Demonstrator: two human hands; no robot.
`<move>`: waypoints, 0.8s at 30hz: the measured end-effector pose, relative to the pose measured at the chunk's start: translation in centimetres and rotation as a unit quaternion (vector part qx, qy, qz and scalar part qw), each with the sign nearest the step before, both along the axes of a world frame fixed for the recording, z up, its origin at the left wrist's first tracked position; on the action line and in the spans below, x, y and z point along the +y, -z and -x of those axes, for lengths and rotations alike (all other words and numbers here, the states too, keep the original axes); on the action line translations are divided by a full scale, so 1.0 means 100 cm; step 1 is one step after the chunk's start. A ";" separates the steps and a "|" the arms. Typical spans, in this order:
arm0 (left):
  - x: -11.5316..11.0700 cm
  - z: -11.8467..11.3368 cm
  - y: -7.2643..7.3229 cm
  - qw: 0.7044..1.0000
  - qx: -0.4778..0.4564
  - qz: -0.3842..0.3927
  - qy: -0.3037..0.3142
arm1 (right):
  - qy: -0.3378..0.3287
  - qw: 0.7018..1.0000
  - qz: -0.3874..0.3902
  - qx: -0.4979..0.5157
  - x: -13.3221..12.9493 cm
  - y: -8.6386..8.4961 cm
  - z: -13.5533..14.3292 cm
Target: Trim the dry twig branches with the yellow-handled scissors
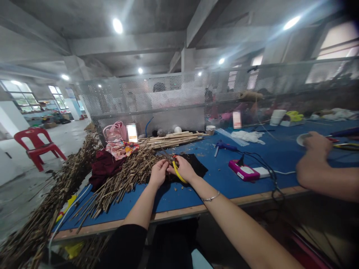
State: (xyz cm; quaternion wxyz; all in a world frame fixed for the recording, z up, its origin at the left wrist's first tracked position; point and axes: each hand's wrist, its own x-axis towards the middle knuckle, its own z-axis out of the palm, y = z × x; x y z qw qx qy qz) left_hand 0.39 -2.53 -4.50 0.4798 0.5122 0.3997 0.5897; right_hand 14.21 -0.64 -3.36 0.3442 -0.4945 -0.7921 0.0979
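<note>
My right hand (184,171) is closed round a pair of yellow-handled shears (178,172), whose metal end points away to the left. Close beside it, the fingers of my left hand (158,173) are pinched together, and what they hold is too small to make out. Both hands are over the near side of a black cloth (198,164) on the blue table (230,149). A heap of dry brown twigs (126,173) spreads from my left hand toward the table's left edge.
Pale wooden sticks (174,140) lie behind the twigs. On the right are a blue glue gun (226,145), a magenta power box (244,171) and trailing black cables. A co-worker's hand (318,144) holds a white round thing. A perforated metal screen (179,101) stands behind.
</note>
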 end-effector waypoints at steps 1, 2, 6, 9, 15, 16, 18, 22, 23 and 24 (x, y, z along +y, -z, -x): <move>0.001 0.000 0.001 1.000 0.003 -0.001 -0.001 | 0.000 1.000 0.000 -0.002 0.000 0.000 0.000; 0.001 0.000 0.001 1.000 0.007 -0.002 -0.003 | 0.000 1.000 0.000 -0.003 0.000 0.000 0.000; 0.000 0.000 0.001 0.999 0.027 -0.007 -0.017 | 0.005 1.000 0.007 -0.015 -0.001 0.000 -0.001; -0.002 0.000 -0.001 0.999 0.041 -0.010 -0.025 | 0.021 0.999 0.038 -0.032 -0.002 -0.001 -0.002; -0.004 0.001 -0.003 0.998 0.056 -0.016 -0.037 | 0.058 0.995 0.053 -0.061 -0.004 -0.003 -0.001; -0.004 0.001 -0.003 0.997 0.056 -0.015 -0.040 | 0.063 0.995 0.054 -0.064 -0.004 -0.003 0.000; -0.003 0.001 -0.002 0.997 0.055 -0.012 -0.046 | 0.070 0.993 0.057 -0.071 -0.005 -0.004 0.000; -0.002 0.001 -0.001 0.997 0.047 0.002 -0.062 | 0.081 0.991 0.067 -0.083 -0.005 -0.005 0.000; -0.001 0.002 -0.001 0.997 0.044 0.007 -0.065 | 0.083 0.991 0.066 -0.086 -0.005 -0.005 0.000; -0.001 0.002 -0.001 0.997 0.040 0.011 -0.068 | 0.084 0.991 0.062 -0.088 -0.005 -0.005 0.000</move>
